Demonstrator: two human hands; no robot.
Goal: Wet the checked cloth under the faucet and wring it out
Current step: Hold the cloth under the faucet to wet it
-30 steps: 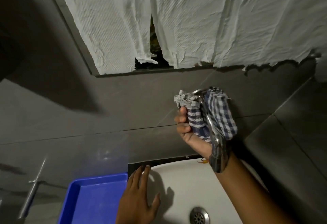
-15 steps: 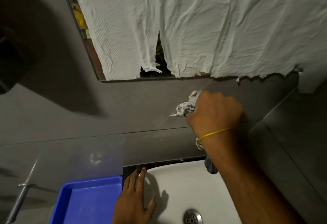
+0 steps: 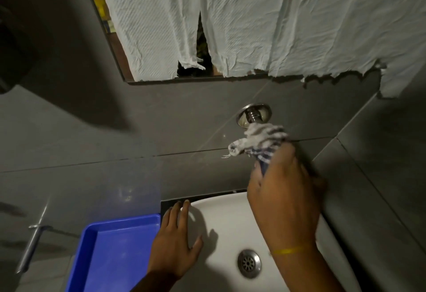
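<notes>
My right hand (image 3: 282, 190) is closed around the blue-and-white checked cloth (image 3: 260, 141), whose bunched end sticks out above the knuckles just below the faucet's chrome wall mount (image 3: 253, 115). The hand and cloth hide the spout, and no running water shows. My left hand (image 3: 176, 243) lies flat with fingers spread on the left rim of the white sink (image 3: 221, 218), holding nothing. The chrome drain (image 3: 249, 263) sits in the bowl below my right wrist, which wears a yellow band.
A blue plastic tray (image 3: 115, 254) sits left of the sink. A metal lever handle (image 3: 32, 245) juts out at far left. White paper sheets (image 3: 265, 19) hang over the mirror above. Grey tiles cover the wall, with a corner at right.
My right hand came down from the faucet top toward the sink with the cloth, uncovering the chrome wall mount. The left hand stayed on the sink rim.
</notes>
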